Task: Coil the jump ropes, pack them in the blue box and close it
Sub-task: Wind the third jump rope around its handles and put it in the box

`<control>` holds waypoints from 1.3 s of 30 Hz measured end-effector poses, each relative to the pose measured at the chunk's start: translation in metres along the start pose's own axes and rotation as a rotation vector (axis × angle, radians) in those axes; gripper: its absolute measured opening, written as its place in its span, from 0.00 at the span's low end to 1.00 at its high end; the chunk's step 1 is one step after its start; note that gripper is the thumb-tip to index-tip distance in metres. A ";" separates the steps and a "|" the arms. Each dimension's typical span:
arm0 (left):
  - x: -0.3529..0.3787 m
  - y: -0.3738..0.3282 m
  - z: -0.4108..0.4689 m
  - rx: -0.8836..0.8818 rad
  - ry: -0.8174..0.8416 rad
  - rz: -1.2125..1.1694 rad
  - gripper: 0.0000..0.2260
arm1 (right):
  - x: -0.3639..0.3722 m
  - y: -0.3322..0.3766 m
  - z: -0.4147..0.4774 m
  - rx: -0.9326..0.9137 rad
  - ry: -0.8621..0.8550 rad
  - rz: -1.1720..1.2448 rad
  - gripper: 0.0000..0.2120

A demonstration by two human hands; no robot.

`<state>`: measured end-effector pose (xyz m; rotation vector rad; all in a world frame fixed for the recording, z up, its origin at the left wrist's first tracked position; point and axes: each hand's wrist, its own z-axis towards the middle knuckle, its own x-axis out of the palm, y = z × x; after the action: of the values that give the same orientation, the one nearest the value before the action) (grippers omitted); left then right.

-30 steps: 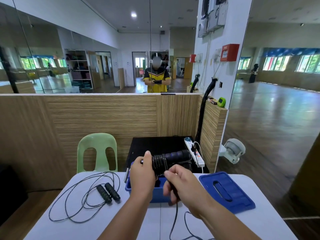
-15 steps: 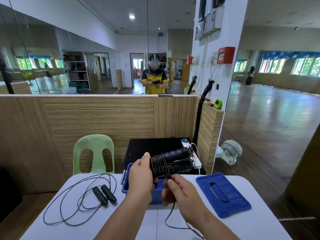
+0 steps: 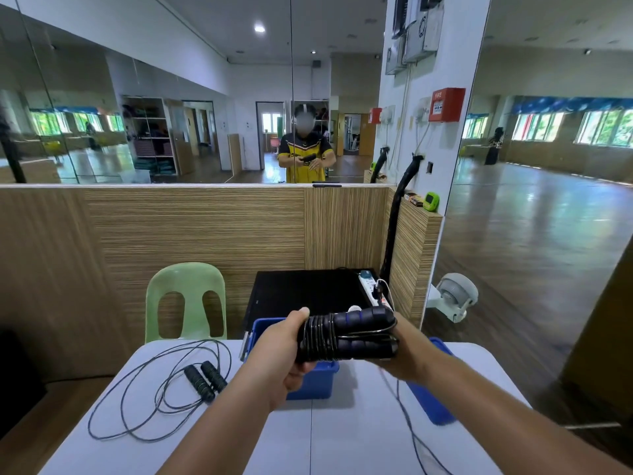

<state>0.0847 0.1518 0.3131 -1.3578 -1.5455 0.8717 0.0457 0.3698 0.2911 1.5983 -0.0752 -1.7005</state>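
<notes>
the left hand point(image 3: 281, 351) has its grip closed tight round the cord-wound end of the jump rope point(image 3: 346, 337), whose two handles lie side by side above the blue box point(image 3: 317, 382). the right hand point(image 3: 411, 354) is at the handles' other end with its fingers hidden, so i cannot tell its grip. loose cord point(image 3: 399, 392) trails down near it. on the white surface point(image 3: 342, 440) a second jump rope point(image 3: 205, 375) lies uncoiled at 9 o'clock from the box, and the blue lid point(image 3: 428, 402) lies at 3 o'clock. a green chair point(image 3: 185, 279) and a mirror wall point(image 3: 171, 97) stand toward 12 o'clock.

Rope handles point(image 3: 363, 318): blk foam, matt, ribbed. Cord point(image 3: 317, 337): glossy plas. coat. Blue box point(image 3: 311, 378): smooth plas. Chair point(image 3: 186, 299): grn plas., semi-gloss. Table point(image 3: 342, 440): smooth matt wht. Partition point(image 3: 191, 228): wood-grain laminate.
</notes>
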 end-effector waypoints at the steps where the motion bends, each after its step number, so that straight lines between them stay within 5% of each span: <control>1: -0.001 -0.001 0.000 0.001 0.013 0.013 0.16 | -0.008 0.000 0.005 -0.003 0.024 -0.099 0.02; 7: -0.009 -0.017 -0.001 0.140 0.022 0.208 0.14 | -0.046 0.021 0.029 -0.218 0.106 -0.429 0.12; 20: -0.005 -0.016 -0.001 0.387 -0.018 0.549 0.15 | -0.083 0.042 0.046 -0.046 0.227 -0.591 0.12; 29: -0.012 0.002 0.025 0.395 -0.214 0.554 0.20 | -0.085 0.091 0.030 -0.120 0.185 -0.531 0.15; 34: -0.012 0.001 0.027 0.443 -0.360 0.425 0.21 | -0.054 0.100 0.010 -0.035 0.019 -0.449 0.22; 39: -0.012 0.002 0.028 0.460 -0.414 0.325 0.21 | -0.004 0.093 -0.011 0.126 -0.172 0.029 0.20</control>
<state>0.0596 0.1419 0.2987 -1.1440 -1.3119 1.6817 0.1006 0.3131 0.3417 1.5293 -0.2957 -1.8387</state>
